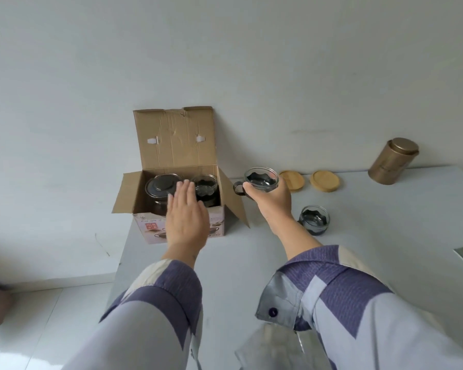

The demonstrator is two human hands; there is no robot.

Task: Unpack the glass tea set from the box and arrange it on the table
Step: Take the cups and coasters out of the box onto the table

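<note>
The right hand (271, 198) grips a glass teacup (261, 180) from below, held above the surface (358, 236) just right of the open cardboard box (177, 206). The left hand (186, 217) hovers flat and empty over the box, fingers spread above the teapot (161, 186) inside.

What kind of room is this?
Probably a room at home, maybe a kitchen or tea corner. A plain grey table stands against a bare white wall, the floor is tiled, and a gold tin and wooden coasters sit out.
</note>
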